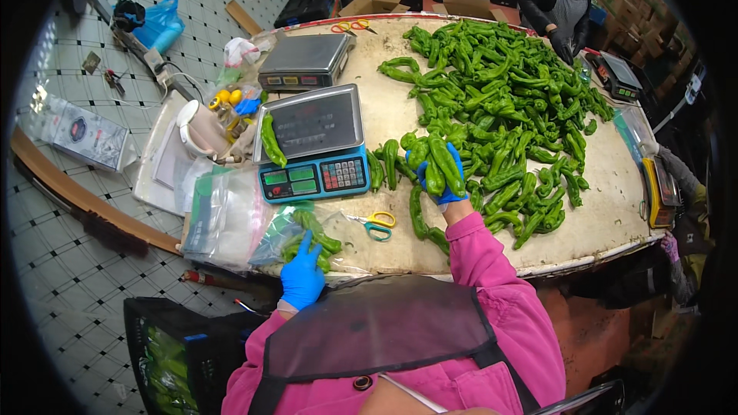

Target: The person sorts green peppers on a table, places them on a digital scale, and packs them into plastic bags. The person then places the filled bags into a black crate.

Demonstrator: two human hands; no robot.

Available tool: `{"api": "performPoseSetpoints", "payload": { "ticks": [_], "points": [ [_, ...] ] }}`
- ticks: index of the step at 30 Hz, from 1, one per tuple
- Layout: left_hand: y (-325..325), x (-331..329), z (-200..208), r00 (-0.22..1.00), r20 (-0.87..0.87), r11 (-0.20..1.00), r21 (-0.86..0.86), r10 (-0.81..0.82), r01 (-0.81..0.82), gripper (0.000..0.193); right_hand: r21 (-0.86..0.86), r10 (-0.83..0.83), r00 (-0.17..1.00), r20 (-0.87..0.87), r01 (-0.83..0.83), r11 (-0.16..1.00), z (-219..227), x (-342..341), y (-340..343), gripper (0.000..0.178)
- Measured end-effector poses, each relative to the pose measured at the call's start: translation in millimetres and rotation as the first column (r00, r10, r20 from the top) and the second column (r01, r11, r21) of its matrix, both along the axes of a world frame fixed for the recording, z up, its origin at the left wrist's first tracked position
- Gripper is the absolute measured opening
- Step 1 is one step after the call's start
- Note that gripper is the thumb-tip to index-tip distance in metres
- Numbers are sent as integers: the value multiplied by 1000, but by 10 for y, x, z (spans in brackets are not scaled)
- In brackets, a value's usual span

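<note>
My right hand [453, 190], in a blue glove, is closed around a few long green peppers [443, 165] at the near edge of a large pepper pile [507, 100]. My left hand [303, 275], also gloved in blue, has two fingers stretched apart against a clear plastic bag [278, 234] with several green peppers [309, 240] in it. Its other fingers are hard to make out. Beyond that bag stands a blue scale [315, 178] with a single green pepper [270, 141] on its pan.
Scissors [378, 224] with yellow and teal handles lie between my hands. Flat plastic bags [223, 215] are stacked at the left. Behind the blue scale are a grey scale [304, 61] and a pitcher [201, 129]. Another person [565, 4] stands across the table; a yellow scale [659, 192] is at the right.
</note>
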State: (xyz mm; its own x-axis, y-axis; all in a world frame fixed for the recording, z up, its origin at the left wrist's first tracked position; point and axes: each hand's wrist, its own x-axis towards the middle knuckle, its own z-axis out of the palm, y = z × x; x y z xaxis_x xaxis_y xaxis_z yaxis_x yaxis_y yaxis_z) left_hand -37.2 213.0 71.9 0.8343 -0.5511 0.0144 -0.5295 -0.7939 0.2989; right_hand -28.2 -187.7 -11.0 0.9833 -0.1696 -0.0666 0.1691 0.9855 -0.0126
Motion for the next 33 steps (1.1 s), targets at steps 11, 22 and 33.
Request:
{"api": "performPoseSetpoints", "payload": {
  "ticks": [11, 22, 33],
  "points": [
    [10, -53, -94, 977, 204, 998, 27, -67, 63, 33, -255, -136, 978, -159, 93, 963, 484, -164, -341, 43],
    [125, -106, -106, 980, 167, 992, 40, 110, -119, 64, -754, 469, 845, -257, -479, 449, 1039, -547, 791, 67],
    [257, -57, -76, 993, 2, 983, -137, 122, -121, 86, -868, 280, 959, -37, 108, -485, 204, -139, 2048, 81]
  ]
}}
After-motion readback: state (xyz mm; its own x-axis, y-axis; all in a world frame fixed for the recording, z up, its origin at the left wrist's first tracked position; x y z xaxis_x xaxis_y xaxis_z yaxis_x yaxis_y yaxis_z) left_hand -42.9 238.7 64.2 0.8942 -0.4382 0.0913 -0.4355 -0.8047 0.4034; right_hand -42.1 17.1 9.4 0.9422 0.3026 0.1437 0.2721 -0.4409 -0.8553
